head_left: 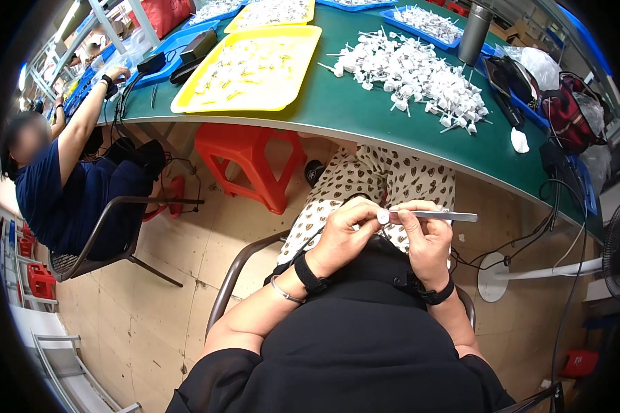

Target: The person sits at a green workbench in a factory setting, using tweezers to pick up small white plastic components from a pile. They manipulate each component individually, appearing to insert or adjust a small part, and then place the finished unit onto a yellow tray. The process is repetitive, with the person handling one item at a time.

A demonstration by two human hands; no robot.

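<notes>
Over my lap, my left hand (346, 233) pinches a small white plastic part (383, 217) between thumb and fingertips. My right hand (427, 242) grips slim metal tweezers (455, 216), whose wide end points right. The tips of the tweezers meet the white part or lie right beside it; my fingers partly hide that spot. On the green table (324, 103) beyond, a heap of similar white parts with thin stems (417, 79) is spread out.
A yellow tray (282, 100) with white and yellowish pieces lies at the table's near edge. Blue trays and a dark cylinder (475, 34) stand farther back. A red stool (244, 155) sits underneath. A co-worker (69, 186) sits left; a fan (616, 255) and cables are right.
</notes>
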